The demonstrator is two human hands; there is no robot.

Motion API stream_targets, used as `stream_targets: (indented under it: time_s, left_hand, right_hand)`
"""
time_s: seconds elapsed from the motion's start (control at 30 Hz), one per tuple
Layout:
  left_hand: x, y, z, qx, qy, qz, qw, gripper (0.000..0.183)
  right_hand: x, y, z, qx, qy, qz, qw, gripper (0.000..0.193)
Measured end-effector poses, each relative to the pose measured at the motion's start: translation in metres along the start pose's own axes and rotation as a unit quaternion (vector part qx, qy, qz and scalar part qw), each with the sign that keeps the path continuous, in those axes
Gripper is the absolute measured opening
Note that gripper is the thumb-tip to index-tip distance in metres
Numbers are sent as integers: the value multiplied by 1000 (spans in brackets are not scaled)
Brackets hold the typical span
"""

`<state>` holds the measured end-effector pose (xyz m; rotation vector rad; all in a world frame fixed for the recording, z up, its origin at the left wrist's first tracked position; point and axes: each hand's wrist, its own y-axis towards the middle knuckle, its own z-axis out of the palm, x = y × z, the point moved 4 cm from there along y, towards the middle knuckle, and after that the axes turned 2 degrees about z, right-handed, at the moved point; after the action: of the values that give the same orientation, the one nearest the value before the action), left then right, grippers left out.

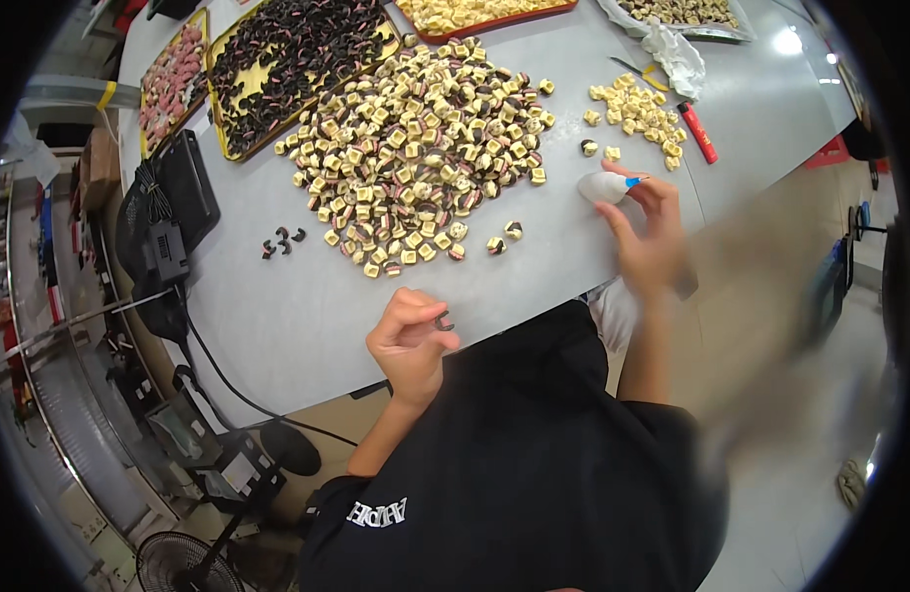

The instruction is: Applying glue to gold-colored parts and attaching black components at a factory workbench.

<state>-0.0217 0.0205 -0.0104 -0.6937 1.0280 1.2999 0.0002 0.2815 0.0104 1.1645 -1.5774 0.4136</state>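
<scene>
My left hand (407,345), near the table's front edge, pinches a small dark curved piece (444,321) between thumb and fingertips. Over to the right, my right hand (648,232) is closed on a white squeeze bottle (605,186) with a blue part at its neck. The bottle lies tilted low over the table; whether it touches the top I cannot tell. Between and beyond my hands spreads a large heap of small cream, black and pink pieces (425,138). Two similar pieces (504,238) lie apart at its near right side.
Several black curved bits (282,242) lie left of the heap. Trays of black pieces (297,59), pink pieces (174,79) and cream pieces (484,12) stand behind. Loose cream pieces (642,113), a red tube (697,132) and crumpled white tissue (675,59) sit at right. A black device (190,183) with cables is at left.
</scene>
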Motion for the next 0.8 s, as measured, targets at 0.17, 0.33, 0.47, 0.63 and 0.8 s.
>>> stream_targets:
  time_s: [0.17,0.33,0.47,0.63,0.8]
  left_hand:
    - [0,0,0,-5,-11,-2,1000,29]
    - [-1,-2,-1,-8,0,-8,1000,29]
    - [0,-1,3,-11,34,-16,999,33]
    - [-3,2,3,7,50,8,999,32]
    - [-3,0,2,55,49,46,996,32]
  right_hand:
    - [-8,16,-26,-32,-72,-41,996,29]
    - [-11,31,-16,65,-194,-109,973,18]
    - [-8,36,-14,75,-222,-90,968,20]
    - [22,18,-51,-188,-57,-45,980,12]
    - [92,-29,-13,43,203,-104,973,19]
